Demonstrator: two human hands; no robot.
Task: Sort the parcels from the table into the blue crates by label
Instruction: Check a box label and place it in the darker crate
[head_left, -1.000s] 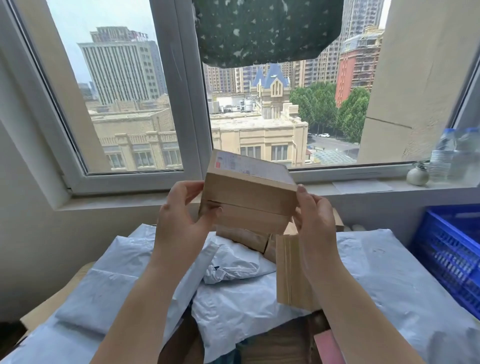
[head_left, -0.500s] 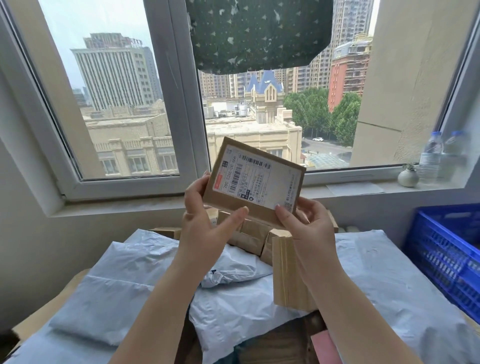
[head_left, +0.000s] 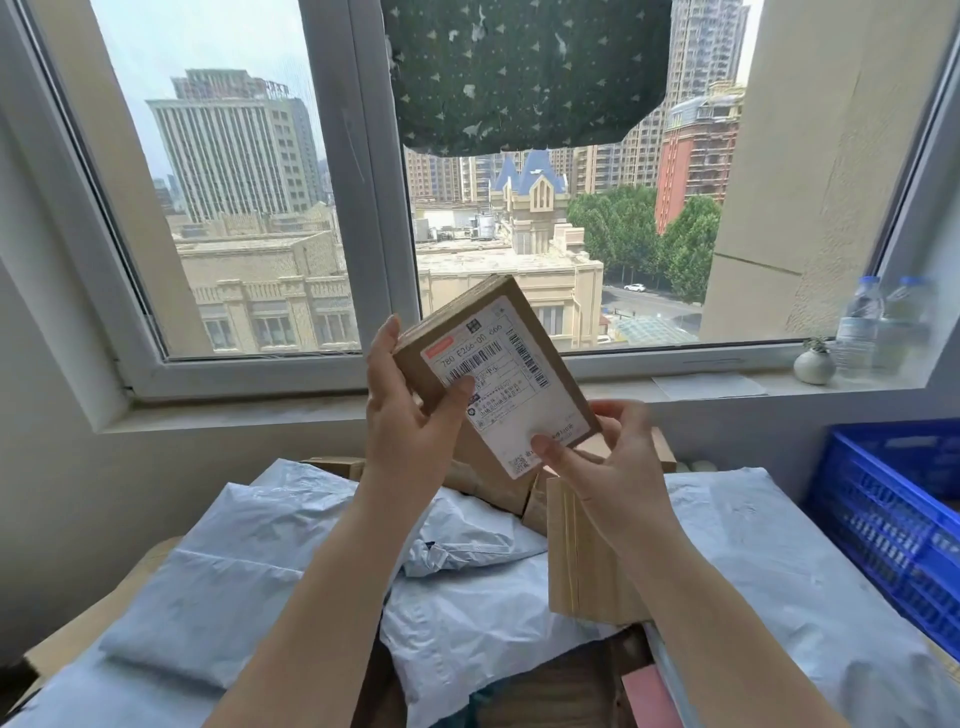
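A small brown cardboard parcel (head_left: 506, 332) with a white shipping label faces me, held up in front of the window sill. My left hand (head_left: 410, 410) grips its left side, thumb lying on the label. My right hand (head_left: 597, 457) pinches its lower right corner. Below lie more parcels: pale blue poly mailers (head_left: 249, 561) and a brown box standing on edge (head_left: 576, 561). A blue crate (head_left: 893, 514) stands at the right edge.
The window sill carries two water bottles (head_left: 860, 322) and a small white vase (head_left: 814, 365). A dark spotted cloth (head_left: 524, 73) hangs over the upper window pane. More cardboard boxes (head_left: 332, 465) sit behind the mailers. A pink item (head_left: 649, 699) shows at the bottom.
The parcel was tipped up, showing its label, then rotated so the label stands nearly upright and tilted. My left thumb now lies on the label; my right hand moved to the lower corner.
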